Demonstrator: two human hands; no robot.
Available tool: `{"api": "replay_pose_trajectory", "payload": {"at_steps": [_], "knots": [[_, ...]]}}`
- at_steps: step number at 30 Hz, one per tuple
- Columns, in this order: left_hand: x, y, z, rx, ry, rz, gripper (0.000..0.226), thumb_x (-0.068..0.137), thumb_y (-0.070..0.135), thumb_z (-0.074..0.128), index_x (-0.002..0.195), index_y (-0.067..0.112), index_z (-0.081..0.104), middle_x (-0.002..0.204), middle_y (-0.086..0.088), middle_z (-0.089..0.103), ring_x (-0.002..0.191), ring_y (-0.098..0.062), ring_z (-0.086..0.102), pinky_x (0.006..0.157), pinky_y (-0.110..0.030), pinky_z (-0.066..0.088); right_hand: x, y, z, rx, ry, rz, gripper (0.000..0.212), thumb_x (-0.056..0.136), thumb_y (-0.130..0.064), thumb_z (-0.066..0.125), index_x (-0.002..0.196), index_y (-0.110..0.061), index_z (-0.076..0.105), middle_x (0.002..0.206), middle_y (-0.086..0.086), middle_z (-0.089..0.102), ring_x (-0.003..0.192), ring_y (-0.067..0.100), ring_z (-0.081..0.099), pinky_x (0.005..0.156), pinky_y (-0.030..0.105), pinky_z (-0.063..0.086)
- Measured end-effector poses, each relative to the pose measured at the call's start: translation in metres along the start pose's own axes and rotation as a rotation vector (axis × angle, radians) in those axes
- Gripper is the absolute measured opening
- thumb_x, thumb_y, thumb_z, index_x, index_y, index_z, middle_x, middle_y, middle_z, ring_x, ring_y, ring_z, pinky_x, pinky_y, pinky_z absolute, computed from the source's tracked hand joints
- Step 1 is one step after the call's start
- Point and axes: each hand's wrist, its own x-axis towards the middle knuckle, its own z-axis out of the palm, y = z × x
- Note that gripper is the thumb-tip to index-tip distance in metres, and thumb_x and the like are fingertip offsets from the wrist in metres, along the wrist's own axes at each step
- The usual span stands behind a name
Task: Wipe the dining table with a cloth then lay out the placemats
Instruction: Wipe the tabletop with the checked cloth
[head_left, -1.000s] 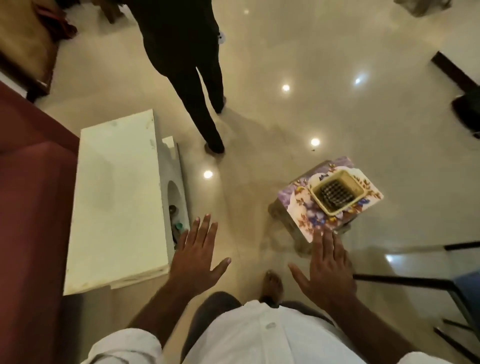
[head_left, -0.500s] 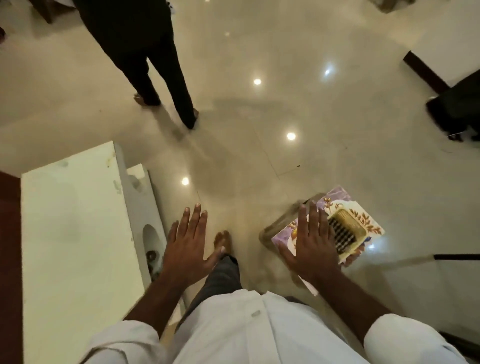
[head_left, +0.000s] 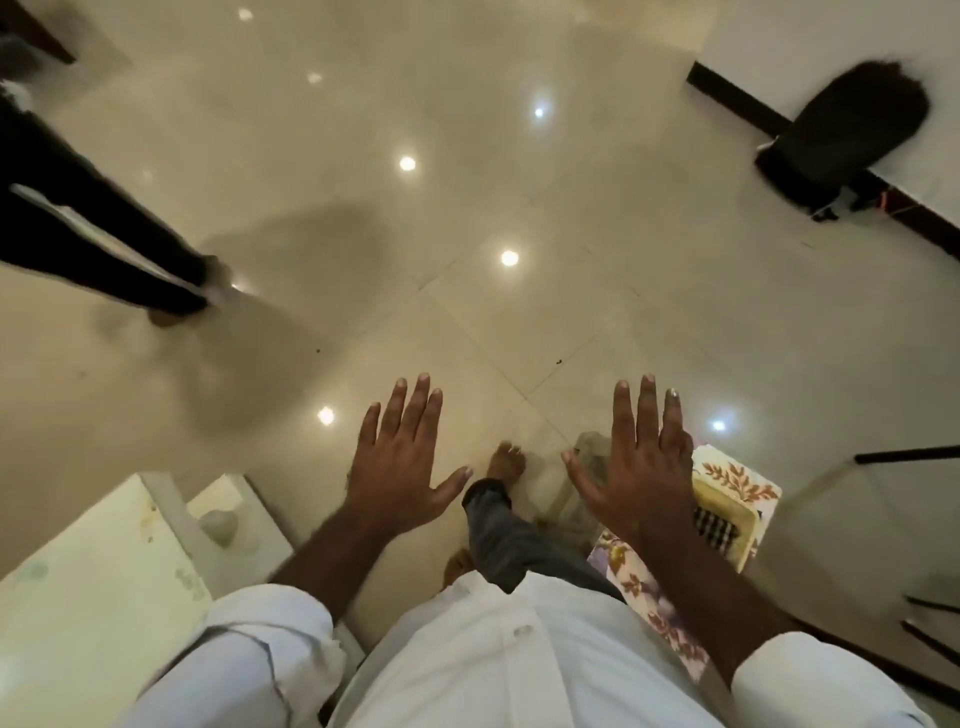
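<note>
White shirt — sleeves rolled up, grey trousers, bare feet.

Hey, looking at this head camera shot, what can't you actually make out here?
- Floral mat, head view: partly hidden by the right hand and shirt.
- Other person's legs: motion-blurred, cut off by the left edge.
- Black object by the wall: too blurred to identify.
- Cloth, dining table: not in view.

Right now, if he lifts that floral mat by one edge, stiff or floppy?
Probably fairly stiff: the floral mat lies flat with straight edges and juts past its support without drooping. It looks thin, so likely light. The yellow basket on it could slide off if it is tilted.
</note>
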Motion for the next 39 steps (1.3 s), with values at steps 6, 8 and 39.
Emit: {"api": "replay_pose_trajectory", "payload": {"at_steps": [6, 8, 39], "knots": [[0.187, 0.026, -0.051, 0.074, 0.0, 0.195, 0.11, 0.098, 0.088, 0.031, 0.176, 0.013, 0.007, 0.185, -0.006, -0.012, 0.171, -0.031, -0.009, 0.133, -0.062, 0.017, 0.125, 0.033, -0.017, 0.037, 0.034, 0.178, 0.114, 0.095, -0.084, 0.047, 0.178, -0.018, 0.006, 0.185, 0.012, -0.007, 0.17, 0.044, 0.001, 0.125, 0.067, 0.031], [0.245, 0.049, -0.076, 0.09, 0.033, 0.268, 0.111, 0.098, 0.088, 0.028, 0.176, 0.014, 0.004, 0.184, -0.007, -0.014, 0.17, -0.032, -0.011, 0.134, -0.062, 0.015, 0.161, 0.052, -0.031, 0.037, 0.057, 0.239, 0.114, 0.095, -0.085, 0.046, 0.178, -0.018, 0.005, 0.185, 0.012, -0.006, 0.17, 0.043, 0.001, 0.125, 0.067, 0.03], [0.707, 0.55, -0.132, 0.383, -0.045, 1.593, 0.109, 0.098, 0.085, 0.032, 0.175, 0.011, 0.013, 0.185, -0.009, -0.004, 0.171, -0.033, -0.004, 0.134, -0.061, 0.016, 0.325, 0.331, -0.079, 0.164, 0.187, 1.532, 0.114, 0.096, -0.087, 0.042, 0.177, -0.021, -0.002, 0.184, 0.013, -0.012, 0.17, 0.044, -0.001, 0.129, 0.064, 0.024]]}}
